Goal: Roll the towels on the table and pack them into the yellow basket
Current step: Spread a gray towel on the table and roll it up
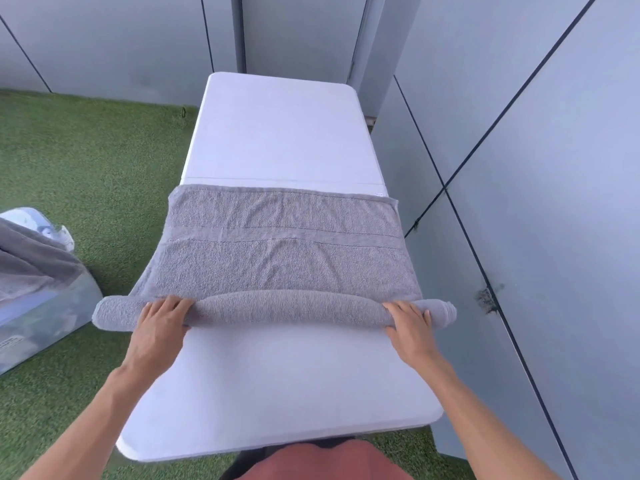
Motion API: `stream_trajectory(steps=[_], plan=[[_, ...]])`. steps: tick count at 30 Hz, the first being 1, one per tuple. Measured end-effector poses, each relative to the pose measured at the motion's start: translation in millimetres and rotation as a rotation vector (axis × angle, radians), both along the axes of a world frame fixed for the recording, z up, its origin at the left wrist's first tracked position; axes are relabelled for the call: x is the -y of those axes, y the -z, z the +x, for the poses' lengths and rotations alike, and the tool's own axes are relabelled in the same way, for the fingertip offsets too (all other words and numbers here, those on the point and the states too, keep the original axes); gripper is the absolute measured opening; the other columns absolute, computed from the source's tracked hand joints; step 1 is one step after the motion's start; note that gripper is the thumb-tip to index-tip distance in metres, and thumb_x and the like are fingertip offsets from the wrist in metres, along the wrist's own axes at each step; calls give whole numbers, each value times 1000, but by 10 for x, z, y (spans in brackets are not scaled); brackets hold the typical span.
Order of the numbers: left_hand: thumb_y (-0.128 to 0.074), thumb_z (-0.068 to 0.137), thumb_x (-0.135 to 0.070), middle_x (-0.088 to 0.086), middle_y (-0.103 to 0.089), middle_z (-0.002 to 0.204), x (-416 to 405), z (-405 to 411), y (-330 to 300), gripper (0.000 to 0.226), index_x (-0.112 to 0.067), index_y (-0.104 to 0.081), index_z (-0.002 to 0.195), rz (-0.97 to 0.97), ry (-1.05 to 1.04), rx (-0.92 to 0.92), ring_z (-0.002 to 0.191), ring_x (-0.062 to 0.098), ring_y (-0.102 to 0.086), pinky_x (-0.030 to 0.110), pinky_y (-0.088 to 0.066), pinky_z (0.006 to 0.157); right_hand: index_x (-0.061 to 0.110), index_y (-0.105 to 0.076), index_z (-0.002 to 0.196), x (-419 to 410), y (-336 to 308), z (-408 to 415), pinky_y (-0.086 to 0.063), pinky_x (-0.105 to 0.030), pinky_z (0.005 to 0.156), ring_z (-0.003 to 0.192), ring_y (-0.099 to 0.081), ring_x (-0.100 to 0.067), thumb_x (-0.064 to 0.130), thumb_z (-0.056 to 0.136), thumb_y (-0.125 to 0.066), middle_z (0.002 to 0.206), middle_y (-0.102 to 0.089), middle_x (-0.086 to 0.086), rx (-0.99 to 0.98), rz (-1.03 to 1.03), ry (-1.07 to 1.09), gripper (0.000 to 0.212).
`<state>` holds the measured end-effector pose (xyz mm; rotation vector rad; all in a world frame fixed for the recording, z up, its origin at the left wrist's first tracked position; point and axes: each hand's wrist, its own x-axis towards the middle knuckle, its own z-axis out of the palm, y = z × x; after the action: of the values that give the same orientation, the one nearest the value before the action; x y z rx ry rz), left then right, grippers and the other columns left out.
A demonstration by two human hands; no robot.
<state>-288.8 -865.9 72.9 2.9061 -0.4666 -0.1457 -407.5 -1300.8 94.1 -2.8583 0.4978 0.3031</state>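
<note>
**Towel half rolled across the white tabletop**

Grey towel (284,244) lies crosswise on the white tabletop (277,386), its near part wound into a long roll (277,308) and its far part still flat, creased, with the far hem running close to the seam in the middle of the tabletop. Both ends of the roll overhang the long edges, the left end further than the right.

We see the left hand (159,322) on top of the roll near its left end, fingers (173,303) close together and curved over the cloth with the thumb at the near side. The right hand (410,322) sits the same way near the right end, its fingers (398,306) curled over the roll.

Bare tabletop stretches beyond the flat hem to the far rounded edge, and more lies bare between the roll and the near edge. A grey panelled wall (519,168) stands just beside the right edge. To the left is green artificial turf (86,161), where a translucent bin (41,299) holds more grey cloth (31,258).
</note>
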Motion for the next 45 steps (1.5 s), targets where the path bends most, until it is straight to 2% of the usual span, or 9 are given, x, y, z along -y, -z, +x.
stream_trajectory(steps=[5, 9, 15, 18, 21, 26, 35, 41, 45], plan=[[-74, 79, -9, 6, -62, 111, -210, -37, -160, 44, -12, -61, 121, -98, 29, -348, 108, 29, -56, 37, -40, 93, 29, -55, 122, 166, -71, -206, -34, -44, 101, 119, -48, -17, 26, 84, -65, 119, -56, 10, -155, 144, -48, 39], [-71, 79, 1, 0, -65, 105, -198, 203, -321, 39, -22, -62, 110, -383, -84, -522, 95, 23, -60, 17, -44, 73, 27, -55, 126, 254, -252, 61, -44, -28, 88, 112, -55, -16, 21, 80, -71, 122, -54, 7, -262, 465, 113, 49], [-51, 93, -26, 9, -65, 106, -46, -34, -166, 26, -12, -66, 109, -212, -37, 111, 94, 35, -58, 50, -46, 83, 20, -50, 136, -115, -41, -30, -24, -51, 111, 135, -34, -31, 21, 96, -50, 146, -37, -8, 182, -34, 41, 40], [-43, 90, -43, 13, -54, 127, -16, -306, 56, 58, -3, -52, 130, -180, 39, 55, 119, 35, -50, 53, -32, 107, 19, -29, 149, -224, 132, -210, -15, -60, 112, 145, -19, -25, 34, 91, -58, 154, -29, -3, 55, -127, -59, 67], [-68, 79, -38, 13, -50, 132, -76, -180, 147, 71, -4, -45, 136, -121, 139, 33, 124, 36, -46, 53, -25, 109, 21, -31, 148, -184, 108, -112, -17, -60, 112, 142, -24, -24, 32, 86, -65, 149, -35, -1, 14, -141, -47, 72], [-80, 65, 4, 12, -63, 112, -62, 55, 1, 60, -2, -59, 122, -134, 98, -76, 104, 39, -59, 51, -44, 95, 25, -41, 138, -183, -98, 56, -19, -51, 113, 135, -32, -17, 30, 93, -56, 133, -46, 7, -13, -125, -24, 48], [-66, 87, -15, 3, -57, 127, -199, 112, -283, 48, -15, -52, 133, -78, 121, -466, 121, 22, -51, 26, -33, 99, 33, -54, 124, 137, -252, -30, -41, -38, 99, 118, -50, -17, 41, 78, -68, 123, -54, 8, -334, 240, -8, 49], [-60, 91, -22, 7, -61, 117, -62, 11, -132, 32, -9, -62, 120, -274, -20, -6, 114, 35, -53, 49, -43, 99, 22, -55, 128, -58, -194, 84, -29, -33, 105, 127, -44, -20, 23, 90, -61, 130, -52, -1, 157, 280, 36, 39], [-74, 80, -30, 9, -51, 133, -111, -176, 65, 64, -8, -48, 134, -142, 110, 15, 130, 33, -43, 56, -36, 106, 31, -25, 149, -178, 5, -123, -3, -45, 116, 145, -18, -18, 39, 90, -57, 151, -29, 8, -33, -6, -100, 68]])
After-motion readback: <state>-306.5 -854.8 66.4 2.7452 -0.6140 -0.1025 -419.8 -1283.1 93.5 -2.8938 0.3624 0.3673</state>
